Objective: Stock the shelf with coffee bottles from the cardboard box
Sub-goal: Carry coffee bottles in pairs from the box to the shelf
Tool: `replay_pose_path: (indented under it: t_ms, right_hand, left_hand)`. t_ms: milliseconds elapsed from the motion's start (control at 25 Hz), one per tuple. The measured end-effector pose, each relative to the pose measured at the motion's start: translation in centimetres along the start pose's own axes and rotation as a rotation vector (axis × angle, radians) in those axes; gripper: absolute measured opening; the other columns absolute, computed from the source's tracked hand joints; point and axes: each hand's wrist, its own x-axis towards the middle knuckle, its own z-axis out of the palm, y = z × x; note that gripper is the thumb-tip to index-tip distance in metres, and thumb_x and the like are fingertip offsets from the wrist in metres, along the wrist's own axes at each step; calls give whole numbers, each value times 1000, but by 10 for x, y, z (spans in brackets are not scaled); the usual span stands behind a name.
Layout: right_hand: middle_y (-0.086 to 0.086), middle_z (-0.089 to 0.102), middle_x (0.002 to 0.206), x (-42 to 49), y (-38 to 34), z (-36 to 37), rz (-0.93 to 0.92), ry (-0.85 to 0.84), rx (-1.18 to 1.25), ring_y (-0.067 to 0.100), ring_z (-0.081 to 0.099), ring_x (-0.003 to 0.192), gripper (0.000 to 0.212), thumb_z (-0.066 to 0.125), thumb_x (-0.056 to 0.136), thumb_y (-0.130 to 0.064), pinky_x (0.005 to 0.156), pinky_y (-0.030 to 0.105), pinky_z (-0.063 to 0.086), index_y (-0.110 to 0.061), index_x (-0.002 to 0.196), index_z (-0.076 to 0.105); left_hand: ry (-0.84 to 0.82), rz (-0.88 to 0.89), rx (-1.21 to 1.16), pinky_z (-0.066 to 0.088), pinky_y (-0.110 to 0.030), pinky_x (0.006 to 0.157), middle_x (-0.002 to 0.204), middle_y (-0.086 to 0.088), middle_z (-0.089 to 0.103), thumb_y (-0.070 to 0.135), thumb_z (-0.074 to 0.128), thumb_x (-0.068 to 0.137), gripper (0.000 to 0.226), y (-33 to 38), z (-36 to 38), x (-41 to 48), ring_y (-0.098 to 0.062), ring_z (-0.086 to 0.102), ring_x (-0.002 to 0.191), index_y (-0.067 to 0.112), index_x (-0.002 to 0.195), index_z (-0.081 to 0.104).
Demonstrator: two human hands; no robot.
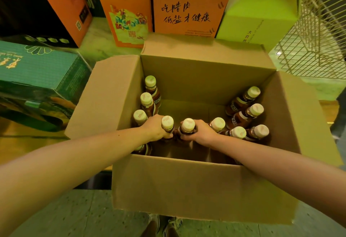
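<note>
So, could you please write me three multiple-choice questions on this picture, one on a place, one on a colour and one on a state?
1. Where do the coffee bottles stand?
A. on a shelf
B. inside the open cardboard box
C. in a plastic crate

2. What colour are the bottle caps?
A. pale cream
B. dark blue
C. red

3. What is the left hand doing?
A. pointing upward
B. hanging empty
C. holding a coffee bottle by the neck

Answers:
1 B, since they all stand between the box's walls, under its raised flaps.
2 A, since every cap in view is pale cream.
3 C, since the hand is wrapped round the neck just below a cap.
</note>
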Motion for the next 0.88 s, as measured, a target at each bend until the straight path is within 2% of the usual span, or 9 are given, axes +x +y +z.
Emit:
replay_pose_path:
  t_ms: [160, 280, 400, 520, 600, 720, 800, 880]
  right_hand:
    - [1, 65, 104, -2, -6, -9, -1, -16, 14, 19, 59, 106, 33, 76, 76, -14, 97, 37, 45, -11, 107, 63]
    - [2, 66, 104, -12, -19, -21, -25, 13, 96, 19, 60, 107, 30, 75, 77, -11, 99, 40, 47, -14, 105, 64]
    - [4, 66, 109, -27, -43, -37, -48, 40, 163, 18, 60, 107, 32, 73, 79, -11, 96, 36, 48, -10, 109, 63]
    - [0, 66, 102, -46, -71, -55, -101, 82, 226, 13, 61, 99, 30, 73, 80, -14, 88, 28, 47, -9, 109, 65]
    - [-1, 66, 103, -59, -89, -67, -152, 130, 272, 12, 59, 101, 32, 71, 82, -15, 87, 22, 44, -8, 112, 64]
    - [-6, 60, 108, -83, -116, -90, -242, 244, 328, 6, 52, 100, 37, 67, 85, -16, 92, 22, 38, -11, 121, 59]
    - [-9, 59, 101, -98, -132, -105, -314, 317, 378, 0, 54, 90, 36, 65, 86, -15, 86, 19, 43, -9, 121, 57]
    - [-8, 61, 95, -111, -146, -122, -385, 410, 420, 0, 56, 85, 32, 64, 86, -12, 79, 18, 48, -6, 117, 57]
  left_hand:
    - [11, 47, -31, 43, -31, 92, 114, -7, 65, 14, 75, 75, 39, 3, -4, -5, -23, 57, 113, 12, 112, 60]
    - [32, 107, -79, 44, -33, 96, 107, -4, 67, 15, 76, 75, 35, 11, -16, -16, -20, 59, 108, 12, 107, 63]
    - [74, 164, -199, 45, -35, 99, 102, -1, 67, 17, 75, 76, 32, 26, -36, -35, -17, 60, 104, 13, 106, 64]
    - [194, 214, -294, 47, -32, 93, 101, 0, 68, 22, 75, 76, 32, 48, -56, -56, -14, 61, 99, 16, 106, 66]
    - [279, 272, -363, 49, -34, 92, 97, 0, 69, 24, 75, 76, 27, 62, -65, -70, -16, 62, 99, 19, 102, 67]
    - [356, 411, -441, 49, -37, 91, 95, 2, 68, 21, 71, 80, 23, 93, -80, -95, -18, 63, 99, 17, 102, 66]
    - [399, 499, -488, 48, -36, 89, 94, 5, 66, 20, 68, 82, 16, 119, -91, -111, -14, 62, 95, 23, 96, 63]
    - [422, 573, -516, 46, -28, 80, 92, 7, 64, 23, 65, 84, 11, 148, -102, -129, -7, 59, 88, 25, 94, 60]
